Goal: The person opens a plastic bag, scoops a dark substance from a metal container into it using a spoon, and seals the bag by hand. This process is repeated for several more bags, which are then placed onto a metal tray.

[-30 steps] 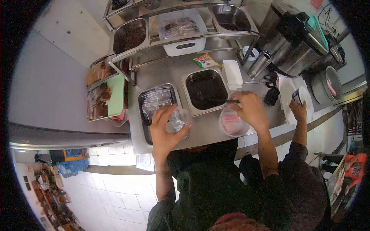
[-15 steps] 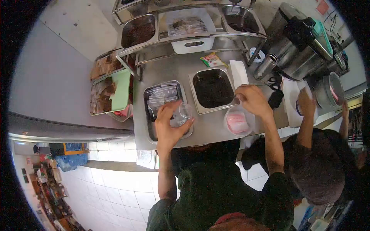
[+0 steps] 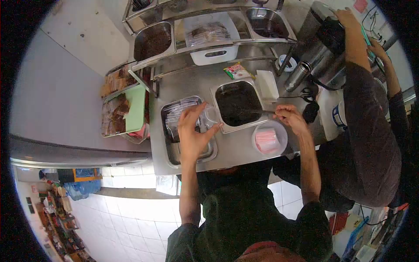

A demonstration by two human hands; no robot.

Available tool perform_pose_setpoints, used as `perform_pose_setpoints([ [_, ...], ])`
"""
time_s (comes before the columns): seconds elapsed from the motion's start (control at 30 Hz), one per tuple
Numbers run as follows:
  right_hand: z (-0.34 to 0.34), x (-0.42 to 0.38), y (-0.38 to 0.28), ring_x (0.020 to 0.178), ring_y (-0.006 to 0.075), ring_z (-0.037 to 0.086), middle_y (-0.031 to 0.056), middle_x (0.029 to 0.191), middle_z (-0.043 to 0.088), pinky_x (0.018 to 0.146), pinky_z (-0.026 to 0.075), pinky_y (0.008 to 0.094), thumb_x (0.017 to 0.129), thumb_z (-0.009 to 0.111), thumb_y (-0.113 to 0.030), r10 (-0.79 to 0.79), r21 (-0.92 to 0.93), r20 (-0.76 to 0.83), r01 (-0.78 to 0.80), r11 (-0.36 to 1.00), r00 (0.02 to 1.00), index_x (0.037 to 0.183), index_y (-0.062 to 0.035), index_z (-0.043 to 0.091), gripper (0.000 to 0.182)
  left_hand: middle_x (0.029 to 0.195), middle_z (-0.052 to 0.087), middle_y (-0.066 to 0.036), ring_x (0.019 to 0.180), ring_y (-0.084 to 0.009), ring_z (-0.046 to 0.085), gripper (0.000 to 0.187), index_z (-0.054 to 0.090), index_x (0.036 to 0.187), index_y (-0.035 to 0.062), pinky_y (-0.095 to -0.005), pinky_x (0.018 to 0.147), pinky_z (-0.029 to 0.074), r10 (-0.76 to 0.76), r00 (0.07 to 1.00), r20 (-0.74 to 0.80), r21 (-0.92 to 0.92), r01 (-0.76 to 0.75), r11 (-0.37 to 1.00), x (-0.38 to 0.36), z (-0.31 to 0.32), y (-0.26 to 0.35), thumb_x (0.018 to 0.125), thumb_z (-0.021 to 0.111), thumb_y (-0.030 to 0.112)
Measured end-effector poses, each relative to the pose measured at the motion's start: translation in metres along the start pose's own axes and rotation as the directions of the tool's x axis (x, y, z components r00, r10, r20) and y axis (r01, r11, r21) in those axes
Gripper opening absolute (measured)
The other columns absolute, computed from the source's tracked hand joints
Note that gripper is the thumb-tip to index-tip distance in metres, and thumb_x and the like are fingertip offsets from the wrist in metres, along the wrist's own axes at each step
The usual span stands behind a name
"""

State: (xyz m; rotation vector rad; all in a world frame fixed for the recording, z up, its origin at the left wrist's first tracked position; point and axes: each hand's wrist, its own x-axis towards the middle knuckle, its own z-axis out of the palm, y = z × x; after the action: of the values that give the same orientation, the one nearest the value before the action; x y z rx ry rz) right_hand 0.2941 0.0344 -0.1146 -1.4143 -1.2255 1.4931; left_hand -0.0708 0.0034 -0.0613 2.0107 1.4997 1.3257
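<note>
My left hand (image 3: 194, 133) is curled round a small clear plastic bag (image 3: 210, 114), its mouth facing the dark-filled metal pan. Under that hand lies a steel tray (image 3: 213, 150) with stacked clear packets (image 3: 176, 112). My right hand (image 3: 291, 117) grips the handle of a metal utensil (image 3: 262, 112), whose far end reaches into the square pan (image 3: 238, 104) of dark food. Just below the utensil stands a round clear tub (image 3: 281, 144) holding pink-striped bags (image 3: 266, 140).
A co-worker's arm (image 3: 355, 48) reaches to large metal urns at the right. Scissors (image 3: 308, 94), a steel flask (image 3: 299, 76), a white box (image 3: 267, 86) and a seasoning packet (image 3: 238, 70) lie behind the pan. A shelf with pans spans the back; a green tray (image 3: 136, 109) is left.
My right hand has moved slightly right and down, and the utensil now shows in the pan. The co-worker's arms have moved up to the urns. The view has shifted slightly.
</note>
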Motion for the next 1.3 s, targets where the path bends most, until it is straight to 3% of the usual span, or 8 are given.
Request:
perform_pose_setpoints([
  [0.03, 0.002, -0.004, -0.001, 0.054, -0.0001, 0.038, -0.0065, 0.068, 0.057, 0.046, 0.023, 0.0198, 0.094, 0.066, -0.016, -0.021, 0.016, -0.018, 0.021, 1.0, 1.0, 0.086, -0.0074, 0.068, 0.012, 0.121, 0.07, -0.014, 0.113, -0.0304, 0.064, 0.063, 0.07, 0.122, 0.0041, -0.0412, 0.098, 0.051, -0.016, 1.0, -0.007, -0.009, 0.016, 1.0, 0.002, 0.001, 0.002, 0.064, 0.093, 0.014],
  [0.13, 0.0, -0.011, -0.005, 0.068, 0.0072, 0.053, -0.0051, 0.074, 0.06, 0.062, 0.041, 0.0236, 0.092, 0.07, -0.02, -0.027, 0.056, -0.091, 0.032, 0.998, 0.996, 0.084, -0.0079, 0.07, 0.014, 0.12, 0.07, -0.015, 0.114, -0.0296, 0.064, 0.061, 0.07, 0.121, 0.0032, -0.0404, 0.098, 0.051, -0.042, 0.999, -0.029, -0.045, 0.041, 0.998, 0.006, 0.006, 0.001, 0.065, 0.092, 0.013],
  [0.23, 0.004, -0.017, -0.011, 0.069, 0.0071, 0.053, -0.0056, 0.075, 0.059, 0.063, 0.041, 0.023, 0.092, 0.073, -0.023, -0.148, -0.058, -0.225, 0.139, 0.989, 0.963, 0.085, -0.0073, 0.07, 0.018, 0.118, 0.07, -0.015, 0.111, -0.0287, 0.067, 0.06, 0.071, 0.12, 0.0032, -0.0389, 0.096, 0.053, -0.001, 0.999, -0.053, -0.05, -0.002, 0.999, 0.011, 0.01, 0.003, 0.065, 0.093, 0.014],
  [0.33, 0.006, -0.026, -0.023, 0.053, -0.0001, 0.035, -0.0097, 0.062, 0.045, 0.047, 0.022, 0.0204, 0.096, 0.072, -0.025, -0.284, -0.175, -0.163, 0.256, 0.951, 0.945, 0.075, -0.0117, 0.061, 0.027, 0.116, 0.071, -0.015, 0.107, -0.0273, 0.069, 0.06, 0.07, 0.119, 0.0027, -0.0369, 0.093, 0.056, -0.028, 0.998, -0.055, -0.077, 0.024, 0.997, 0.015, 0.013, 0.006, 0.065, 0.094, 0.016],
  [0.57, 0.007, -0.025, 0.01, 0.051, -0.0002, 0.032, -0.0099, 0.06, 0.045, 0.048, 0.021, 0.0213, 0.097, 0.071, -0.025, -0.177, -0.156, -0.319, 0.133, 0.979, 0.931, 0.072, -0.012, 0.059, 0.031, 0.11, 0.071, -0.016, 0.101, -0.0288, 0.07, 0.056, 0.072, 0.116, 0.0035, -0.0384, 0.09, 0.056, 0.01, 0.994, -0.111, 0.008, -0.009, 1.0, 0.021, 0.015, 0.008, 0.067, 0.094, 0.02],
  [0.8, -0.001, -0.04, -0.048, 0.049, 0.0003, 0.028, -0.0109, 0.058, 0.039, 0.047, 0.02, 0.0219, 0.097, 0.07, -0.025, -0.334, -0.157, -0.371, 0.296, 0.942, 0.866, 0.072, -0.0112, 0.059, 0.03, 0.106, 0.073, -0.015, 0.101, -0.0306, 0.068, 0.052, 0.073, 0.114, 0.0026, -0.0411, 0.09, 0.052, -0.057, 0.995, -0.087, -0.013, 0.056, 0.998, 0.031, 0.025, 0.016, 0.07, 0.091, 0.023],
  [1.17, 0.016, -0.058, -0.14, 0.051, -0.0007, 0.029, -0.0119, 0.063, 0.044, 0.047, 0.017, 0.0222, 0.097, 0.07, -0.031, -0.456, -0.282, -0.185, 0.397, 0.873, 0.871, 0.075, -0.0098, 0.061, 0.032, 0.104, 0.075, -0.012, 0.102, -0.0323, 0.065, 0.046, 0.074, 0.109, 0.0063, -0.045, 0.092, 0.048, -0.005, 0.996, -0.085, -0.149, -0.007, 0.989, 0.047, 0.06, 0.023, 0.072, 0.088, 0.03],
  [1.3, 0.018, -0.057, -0.14, 0.06, 0.0014, 0.037, -0.0094, 0.068, 0.051, 0.056, 0.027, 0.0233, 0.096, 0.071, -0.027, -0.461, -0.342, -0.19, 0.381, 0.859, 0.867, 0.075, -0.0077, 0.062, 0.03, 0.104, 0.074, -0.011, 0.102, -0.0325, 0.065, 0.048, 0.073, 0.109, 0.0068, -0.0458, 0.093, 0.046, -0.045, 0.996, -0.074, -0.124, 0.035, 0.992, 0.047, 0.059, 0.027, 0.071, 0.088, 0.033],
])
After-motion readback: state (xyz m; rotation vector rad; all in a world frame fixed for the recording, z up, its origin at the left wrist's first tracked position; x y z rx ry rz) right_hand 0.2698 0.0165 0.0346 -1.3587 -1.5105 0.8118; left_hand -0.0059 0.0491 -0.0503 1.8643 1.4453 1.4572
